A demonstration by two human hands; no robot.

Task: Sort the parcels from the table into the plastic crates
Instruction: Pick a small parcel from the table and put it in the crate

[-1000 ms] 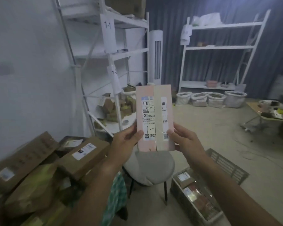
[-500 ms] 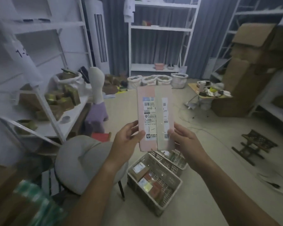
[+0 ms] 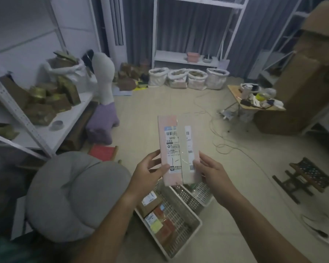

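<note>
A flat pale-pink rectangular parcel [image 3: 179, 149], upright, bears a white barcode label crossed by a wide strip of clear tape. The left hand [image 3: 147, 176] and right hand [image 3: 212, 174] pinch its lower edges above two white plastic lattice crates [image 3: 180, 211] on the floor.

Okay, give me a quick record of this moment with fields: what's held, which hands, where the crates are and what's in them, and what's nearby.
held item: pink parcel, upright, shipping label facing the camera
left hand: grips the parcel's lower left edge
right hand: grips its lower right edge
near crate: on the floor below the hands, holds several labelled parcels
far crate: behind it, contents unclear
nearby: grey round chair to the left
</note>
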